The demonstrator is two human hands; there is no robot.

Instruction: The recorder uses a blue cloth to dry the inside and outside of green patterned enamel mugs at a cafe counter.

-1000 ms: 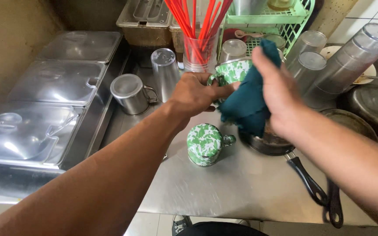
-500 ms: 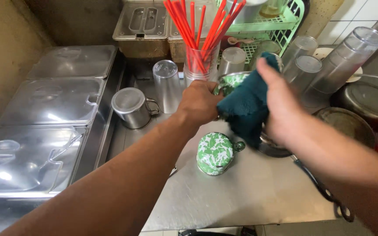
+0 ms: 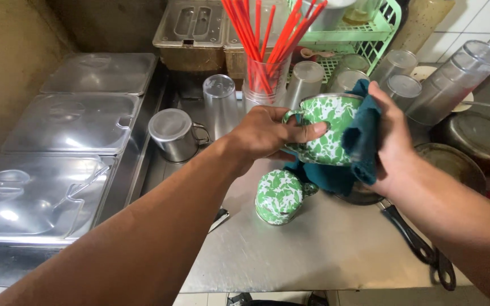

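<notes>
- Three clear-lidded steel food pans [image 3: 69, 122] sat in a row along the left side, the largest things in view, sunk into the steel bench [image 3: 324, 249].
- The bench itself stretched below the hands, its bare metal showing near the front edge.
- A pale green plastic basket [image 3: 364, 34] stood at the back, with upturned clear plastic cups [image 3: 449, 85] stacked and leaning beside it on the right.
- A dark pan [image 3: 455, 164] lay at the right under the right forearm, its black handle [image 3: 412, 241] pointing toward the front edge.
- A clear tumbler of red straws [image 3: 265, 51] stood behind the raised mug, just beside an upturned clear glass [image 3: 220, 105].
- A steel mug with a lid [image 3: 174, 133] rested left of that glass, near the pans.
- The teal cloth [image 3: 364, 136] was bunched against the right side of the raised mug, a fold hanging below it.
- The left hand [image 3: 267, 136] was clenched around the green-and-white enamel mug [image 3: 330, 133], fingers on its body near the handle, holding it tilted in the air above the bench.
- The right hand [image 3: 392, 147] gripped the cloth, pressing it to the mug's rim and side.
- A second green-and-white mug [image 3: 279, 195] lay mouth-down on the bench just below the raised one, touching neither hand.
</notes>
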